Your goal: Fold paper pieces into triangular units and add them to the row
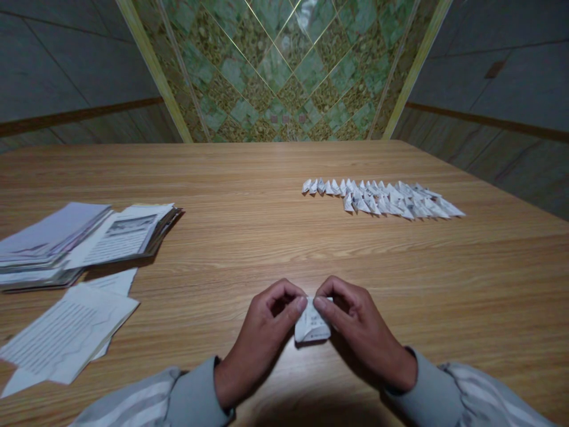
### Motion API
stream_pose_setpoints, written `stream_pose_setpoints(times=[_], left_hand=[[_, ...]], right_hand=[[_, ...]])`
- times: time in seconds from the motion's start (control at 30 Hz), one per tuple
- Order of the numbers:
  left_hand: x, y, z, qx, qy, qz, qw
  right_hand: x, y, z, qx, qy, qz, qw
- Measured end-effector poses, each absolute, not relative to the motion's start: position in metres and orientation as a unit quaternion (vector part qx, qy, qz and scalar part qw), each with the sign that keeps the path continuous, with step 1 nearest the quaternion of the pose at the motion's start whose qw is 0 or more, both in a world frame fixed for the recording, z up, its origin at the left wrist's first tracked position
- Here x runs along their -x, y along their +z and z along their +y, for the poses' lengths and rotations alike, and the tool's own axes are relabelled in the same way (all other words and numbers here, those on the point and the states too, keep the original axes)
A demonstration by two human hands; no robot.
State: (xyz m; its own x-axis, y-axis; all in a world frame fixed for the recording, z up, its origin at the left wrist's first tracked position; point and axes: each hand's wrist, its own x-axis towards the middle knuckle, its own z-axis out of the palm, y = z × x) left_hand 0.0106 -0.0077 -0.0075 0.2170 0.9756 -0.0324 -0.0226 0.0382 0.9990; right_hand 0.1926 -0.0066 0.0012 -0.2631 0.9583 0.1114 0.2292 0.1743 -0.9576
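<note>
A small folded piece of printed paper (313,326) is held just above the near middle of the table, between my two hands. My left hand (271,317) pinches its upper left corner between thumb and fingers. At the upper right corner, my right hand (353,311) pinches it the same way, thumb on top. The lower edge of the paper bulges open a little, and lines of print show on its face. My fingertips behind the paper are partly hidden.
Rows of small folded paper boats (386,200) stand at the back right of the wooden table (231,237). On the left lie a pile of papers and booklets (128,234) and several loose printed sheets (71,332). Beyond rises a green tiled wall (284,65).
</note>
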Motion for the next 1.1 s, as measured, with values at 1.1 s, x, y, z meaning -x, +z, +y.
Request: stream_pose_setpoints(times=[1.1], left_hand=[[-0.015,-0.011,-0.015,-0.548,0.501,0.383,0.550]], right_hand=[[-0.193,-0.003,-0.006,0.428,0.387,-0.662,0.478]])
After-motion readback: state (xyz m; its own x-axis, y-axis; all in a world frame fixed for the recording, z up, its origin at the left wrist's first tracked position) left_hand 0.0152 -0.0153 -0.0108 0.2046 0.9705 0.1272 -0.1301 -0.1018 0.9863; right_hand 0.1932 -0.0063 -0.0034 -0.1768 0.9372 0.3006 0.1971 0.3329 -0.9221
